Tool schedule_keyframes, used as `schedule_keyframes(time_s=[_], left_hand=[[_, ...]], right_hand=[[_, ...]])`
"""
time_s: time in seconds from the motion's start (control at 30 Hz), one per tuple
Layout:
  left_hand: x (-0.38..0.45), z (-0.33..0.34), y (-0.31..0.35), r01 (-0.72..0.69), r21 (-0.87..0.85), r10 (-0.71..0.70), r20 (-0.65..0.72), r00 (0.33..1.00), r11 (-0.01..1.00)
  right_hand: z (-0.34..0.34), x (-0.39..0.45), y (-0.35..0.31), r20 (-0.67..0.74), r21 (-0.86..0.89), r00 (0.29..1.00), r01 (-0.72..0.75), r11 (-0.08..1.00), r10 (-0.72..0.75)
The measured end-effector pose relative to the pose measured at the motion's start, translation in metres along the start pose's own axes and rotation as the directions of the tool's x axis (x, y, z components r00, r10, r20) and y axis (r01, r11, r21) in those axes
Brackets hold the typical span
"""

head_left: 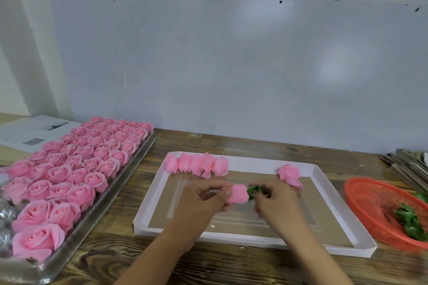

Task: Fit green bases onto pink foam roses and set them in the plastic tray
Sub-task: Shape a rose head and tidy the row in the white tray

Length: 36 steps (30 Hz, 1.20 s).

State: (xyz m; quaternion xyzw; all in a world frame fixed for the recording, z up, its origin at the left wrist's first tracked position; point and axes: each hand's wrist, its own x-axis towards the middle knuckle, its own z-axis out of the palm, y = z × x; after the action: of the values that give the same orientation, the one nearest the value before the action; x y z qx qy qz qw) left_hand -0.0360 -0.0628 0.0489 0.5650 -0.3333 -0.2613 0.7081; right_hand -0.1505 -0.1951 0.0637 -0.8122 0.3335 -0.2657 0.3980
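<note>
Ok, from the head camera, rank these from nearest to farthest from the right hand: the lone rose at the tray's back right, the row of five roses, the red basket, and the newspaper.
1. Lone rose, just behind the right hand.
2. Row of five roses, back left in the white tray.
3. Red basket, far right.
4. Newspaper, far left corner.

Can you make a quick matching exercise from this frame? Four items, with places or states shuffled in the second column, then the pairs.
Items:
1. rose
2. green base
3. red basket
4. plastic tray

Places or states:
A. at the table's right edge, holding loose green pieces
B. pinched by the right hand at the rose's end
C. on the left, packed with rows of pink roses
D. gripped by the left hand over the white box lid

Pairs: 1-D, 2-B, 3-A, 4-C
</note>
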Motion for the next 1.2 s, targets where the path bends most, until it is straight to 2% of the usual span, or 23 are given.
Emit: schedule_keyframes(time_s=[0.13, 0.27, 0.4, 0.7, 1.03, 1.2], left_hand=[[0.0, 0.0, 0.0, -0.019, 0.015, 0.02, -0.027, 0.999, 1.0], [0.002, -0.001, -0.001, -0.031, 0.002, 0.031, -0.081, 0.996, 1.0], [0.004, -0.002, -0.005, -0.018, 0.015, 0.02, -0.111, 0.994, 1.0], [0.003, 0.001, -0.007, -0.012, 0.007, 0.012, -0.118, 0.993, 1.0], [0.002, 0.0, -0.005, 0.019, -0.062, -0.023, -0.068, 0.997, 0.998], [0.001, 0.001, -0.005, 0.006, -0.04, -0.008, -0.04, 0.999, 0.999]], right_hand=[[0.003, -0.009, -0.005, 0.023, 0.22, 1.0, 0.002, 0.976, -0.007], [0.003, -0.015, -0.001, 0.076, 0.435, 0.997, -0.039, 0.899, 0.007], [0.005, -0.019, 0.006, 0.07, 0.582, 0.997, -0.061, 0.811, 0.024], [0.017, -0.024, 0.021, -0.058, 0.613, 0.998, 0.011, 0.79, 0.031], [0.025, -0.022, 0.025, -0.092, 0.587, 0.995, 0.086, 0.805, -0.039], [0.022, -0.021, 0.028, -0.1, 0.56, 0.993, 0.109, 0.822, -0.063]])
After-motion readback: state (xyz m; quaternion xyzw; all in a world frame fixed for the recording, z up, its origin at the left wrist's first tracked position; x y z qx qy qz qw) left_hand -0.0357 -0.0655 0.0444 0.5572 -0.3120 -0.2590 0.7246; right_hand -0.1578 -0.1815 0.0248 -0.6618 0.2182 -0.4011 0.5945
